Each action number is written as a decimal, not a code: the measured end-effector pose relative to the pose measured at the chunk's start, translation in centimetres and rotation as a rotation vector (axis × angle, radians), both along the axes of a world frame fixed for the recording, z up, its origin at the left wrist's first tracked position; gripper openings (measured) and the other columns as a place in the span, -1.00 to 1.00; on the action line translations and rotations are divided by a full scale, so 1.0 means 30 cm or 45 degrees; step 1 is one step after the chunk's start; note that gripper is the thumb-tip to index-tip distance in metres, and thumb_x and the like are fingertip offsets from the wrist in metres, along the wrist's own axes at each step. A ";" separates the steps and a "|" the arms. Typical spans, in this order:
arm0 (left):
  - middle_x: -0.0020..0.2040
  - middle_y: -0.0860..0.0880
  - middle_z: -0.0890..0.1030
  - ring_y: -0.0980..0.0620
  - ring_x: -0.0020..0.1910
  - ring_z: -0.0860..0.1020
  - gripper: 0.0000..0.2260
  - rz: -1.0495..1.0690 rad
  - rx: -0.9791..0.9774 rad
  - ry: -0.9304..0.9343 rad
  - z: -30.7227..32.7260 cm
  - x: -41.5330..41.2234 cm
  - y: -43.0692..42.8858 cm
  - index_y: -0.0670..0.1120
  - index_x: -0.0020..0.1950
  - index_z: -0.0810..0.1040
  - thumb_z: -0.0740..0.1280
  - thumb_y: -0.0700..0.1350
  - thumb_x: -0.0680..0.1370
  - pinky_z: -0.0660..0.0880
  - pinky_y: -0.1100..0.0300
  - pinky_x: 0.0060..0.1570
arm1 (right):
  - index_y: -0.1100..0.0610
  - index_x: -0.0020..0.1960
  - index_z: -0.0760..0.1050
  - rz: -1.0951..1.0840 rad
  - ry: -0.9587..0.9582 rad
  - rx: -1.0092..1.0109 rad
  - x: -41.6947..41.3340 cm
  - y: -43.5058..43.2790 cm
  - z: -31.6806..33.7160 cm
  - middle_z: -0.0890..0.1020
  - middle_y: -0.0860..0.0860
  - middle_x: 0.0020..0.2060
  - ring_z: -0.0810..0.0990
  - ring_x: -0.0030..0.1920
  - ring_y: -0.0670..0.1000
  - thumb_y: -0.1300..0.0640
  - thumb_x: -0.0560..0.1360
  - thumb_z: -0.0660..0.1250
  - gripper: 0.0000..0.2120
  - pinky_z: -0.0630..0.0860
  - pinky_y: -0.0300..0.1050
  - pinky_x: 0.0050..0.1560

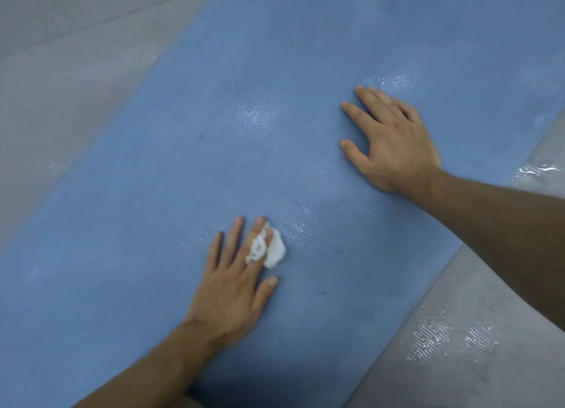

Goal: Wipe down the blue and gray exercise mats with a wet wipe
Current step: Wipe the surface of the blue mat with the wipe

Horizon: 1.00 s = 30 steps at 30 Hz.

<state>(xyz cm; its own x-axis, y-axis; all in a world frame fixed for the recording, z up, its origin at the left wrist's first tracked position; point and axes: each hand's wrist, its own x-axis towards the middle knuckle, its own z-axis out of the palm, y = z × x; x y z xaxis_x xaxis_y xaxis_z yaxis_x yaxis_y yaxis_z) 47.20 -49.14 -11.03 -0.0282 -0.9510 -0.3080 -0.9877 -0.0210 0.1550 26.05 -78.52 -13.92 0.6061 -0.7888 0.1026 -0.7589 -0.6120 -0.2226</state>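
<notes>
- Crumpled white wet wipe [270, 250] on the blue foam exercise mat [153, 224], pinned under the straight fingers of the left hand [235, 273], likely for scrubbing pressure.
- Right hand [394, 141] flat, fingers spread, grasping nothing, probably bracing.
- Gray textured mats [61, 86] flank it.

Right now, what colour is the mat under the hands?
The mat is blue, head view.

so the blue mat [183, 163] runs diagonally between gray mats [458, 331]
wet patches glisten on it; left hand [235, 285] and right hand [394, 144] lie flat on top, scrunched white wipe [272, 250] under the left fingers
</notes>
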 end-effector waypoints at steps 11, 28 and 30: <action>0.71 0.04 -0.01 -0.19 0.68 -0.01 -0.40 -0.408 -0.044 -0.054 -0.015 -0.245 0.001 -0.02 0.70 0.10 0.10 0.15 0.69 0.03 -0.26 0.56 | -0.03 0.60 0.27 -0.006 0.006 0.014 0.000 0.001 0.006 0.20 0.01 0.64 0.10 0.65 0.00 -0.25 0.63 0.06 -0.40 0.06 0.04 0.60; 0.71 0.09 -0.07 -0.01 0.68 -0.13 -0.35 0.472 -0.068 0.071 -0.016 0.165 -0.286 0.01 0.71 0.02 -0.09 0.22 0.64 -0.07 -0.10 0.62 | -0.01 0.59 0.28 0.001 0.007 0.029 -0.002 0.002 0.011 0.21 0.02 0.64 0.10 0.64 0.01 -0.24 0.63 0.07 -0.40 0.04 0.03 0.61; 0.71 0.10 -0.08 0.01 0.68 -0.16 -0.38 0.396 -0.079 0.099 -0.025 0.076 -0.285 0.03 0.71 0.00 -0.08 0.21 0.66 -0.12 -0.06 0.62 | -0.02 0.60 0.28 0.004 0.012 0.036 -0.001 0.002 0.011 0.20 0.02 0.64 0.10 0.65 0.01 -0.25 0.62 0.06 -0.39 0.04 0.04 0.61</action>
<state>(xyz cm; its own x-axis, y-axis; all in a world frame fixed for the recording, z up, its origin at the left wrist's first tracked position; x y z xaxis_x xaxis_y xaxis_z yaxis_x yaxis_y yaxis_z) 49.47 -57.68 -11.77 0.2455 -0.9346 -0.2573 -0.9204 -0.3080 0.2406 26.01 -78.45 -13.59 0.6091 -0.7896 0.0746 -0.7592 -0.6077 -0.2330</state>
